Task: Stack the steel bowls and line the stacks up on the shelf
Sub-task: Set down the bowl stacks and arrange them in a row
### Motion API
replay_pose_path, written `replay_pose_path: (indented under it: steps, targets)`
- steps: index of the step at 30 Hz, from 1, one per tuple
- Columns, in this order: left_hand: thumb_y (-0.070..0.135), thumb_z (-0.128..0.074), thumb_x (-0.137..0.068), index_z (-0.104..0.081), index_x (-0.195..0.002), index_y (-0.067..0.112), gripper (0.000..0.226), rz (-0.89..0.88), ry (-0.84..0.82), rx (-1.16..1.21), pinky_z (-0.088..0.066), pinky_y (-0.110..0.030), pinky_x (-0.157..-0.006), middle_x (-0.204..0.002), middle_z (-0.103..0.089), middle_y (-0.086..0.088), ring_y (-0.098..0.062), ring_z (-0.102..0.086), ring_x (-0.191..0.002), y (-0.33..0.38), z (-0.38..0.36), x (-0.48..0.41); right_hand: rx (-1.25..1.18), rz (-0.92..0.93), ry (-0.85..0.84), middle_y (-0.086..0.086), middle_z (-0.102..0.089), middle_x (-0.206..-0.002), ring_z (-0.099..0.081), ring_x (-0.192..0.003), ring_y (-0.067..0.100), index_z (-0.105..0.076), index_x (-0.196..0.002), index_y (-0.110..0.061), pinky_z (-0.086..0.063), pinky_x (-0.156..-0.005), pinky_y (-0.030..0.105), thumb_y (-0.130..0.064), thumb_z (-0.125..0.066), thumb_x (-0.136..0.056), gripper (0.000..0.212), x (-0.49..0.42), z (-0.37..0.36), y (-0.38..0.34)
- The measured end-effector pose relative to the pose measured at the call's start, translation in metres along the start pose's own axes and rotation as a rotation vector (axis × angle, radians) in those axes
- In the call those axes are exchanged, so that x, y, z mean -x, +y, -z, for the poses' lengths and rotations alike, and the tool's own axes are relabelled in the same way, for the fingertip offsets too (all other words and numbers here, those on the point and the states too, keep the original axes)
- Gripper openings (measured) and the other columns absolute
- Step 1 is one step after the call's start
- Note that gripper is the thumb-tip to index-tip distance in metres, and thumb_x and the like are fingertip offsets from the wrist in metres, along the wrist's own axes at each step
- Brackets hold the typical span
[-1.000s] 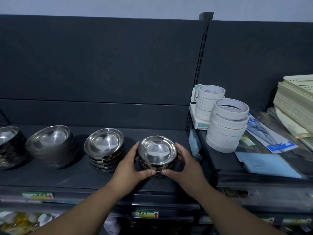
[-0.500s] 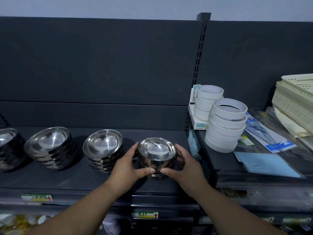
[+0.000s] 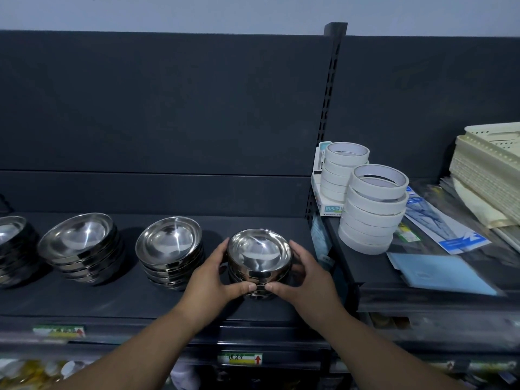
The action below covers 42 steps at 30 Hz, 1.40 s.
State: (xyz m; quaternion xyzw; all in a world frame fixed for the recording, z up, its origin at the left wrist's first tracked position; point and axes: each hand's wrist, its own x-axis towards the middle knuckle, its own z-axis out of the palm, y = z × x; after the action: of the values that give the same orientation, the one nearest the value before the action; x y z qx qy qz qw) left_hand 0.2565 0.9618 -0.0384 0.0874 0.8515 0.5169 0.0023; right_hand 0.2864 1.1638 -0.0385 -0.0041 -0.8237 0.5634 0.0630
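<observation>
Far left, a stack of steel bowls (image 3: 11, 249) is cut off by the frame edge. A second bowl stack (image 3: 78, 246) stands beside it on the dark shelf (image 3: 112, 302), and a third bowl stack (image 3: 168, 249) stands further right with a clear gap between.

Your left hand (image 3: 208, 280) occupies the space between the third stack and the smaller bowl stack (image 3: 259, 257), fingers curled round its left side and thumb pressed low on its front. Your right hand (image 3: 309, 277) grips the opposite side likewise, and the thumb tips nearly meet. This stack sits on the shelf, in line with the others.

Close by your right hand are the slotted upright (image 3: 326, 122) and the edge of the adjoining shelf, which bound the row. That shelf carries two stacks of white tape rolls (image 3: 371, 212), a blue packet (image 3: 439, 273) and cream perforated trays (image 3: 489, 175). A price label (image 3: 240, 358) is fixed on a shelf edge below your hands.
</observation>
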Motion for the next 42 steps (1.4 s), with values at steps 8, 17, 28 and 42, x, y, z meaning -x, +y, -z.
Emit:
replay_pose_path:
  steps: [8, 17, 28, 42]
  targets:
    - [0.029, -0.088, -0.062, -0.021, -0.15, 0.029, 0.11, -0.005, -0.021, -0.011, -0.029, -0.016, -0.103, -0.132, -0.042, 0.019, 0.0, -0.037, -0.125, 0.003, 0.002, 0.003, 0.026, -0.008, -0.048, -0.018, -0.057, -0.126, -0.053, -0.111, -0.008, -0.037, -0.143, -0.036, -0.039, -0.082, -0.001, -0.025, -0.089, -0.064, 0.095, 0.0, 0.002, -0.002]
    - [0.046, -0.085, -0.059, -0.024, -0.149, 0.033, 0.108, -0.03, -0.003, -0.003, -0.029, -0.031, -0.115, -0.149, -0.039, 0.009, -0.005, -0.034, -0.136, 0.011, 0.008, 0.001, 0.029, 0.011, -0.018, -0.027, -0.055, -0.128, -0.046, -0.122, -0.011, -0.047, -0.132, -0.044, -0.036, -0.099, 0.008, -0.033, -0.087, -0.066, 0.078, -0.004, 0.007, -0.005]
    - [0.038, -0.088, -0.061, -0.022, -0.149, 0.034, 0.11, 0.021, -0.016, 0.003, -0.028, -0.028, -0.114, -0.151, -0.035, 0.01, -0.004, -0.031, -0.136, 0.001, 0.003, 0.002, 0.031, 0.02, -0.04, -0.021, -0.052, -0.137, -0.043, -0.127, -0.01, -0.041, -0.139, -0.04, -0.037, -0.107, 0.016, -0.026, -0.087, -0.066, 0.087, -0.003, 0.008, 0.0]
    - [0.032, -0.081, -0.073, -0.028, -0.145, 0.04, 0.09, 0.024, -0.039, 0.06, -0.034, -0.028, -0.113, -0.139, -0.048, 0.017, 0.002, -0.043, -0.128, -0.006, 0.0, 0.01, 0.053, -0.041, -0.068, -0.02, -0.056, -0.128, -0.052, -0.112, -0.012, -0.038, -0.142, -0.036, -0.042, -0.08, -0.001, -0.007, -0.082, -0.072, 0.088, 0.006, 0.002, 0.015]
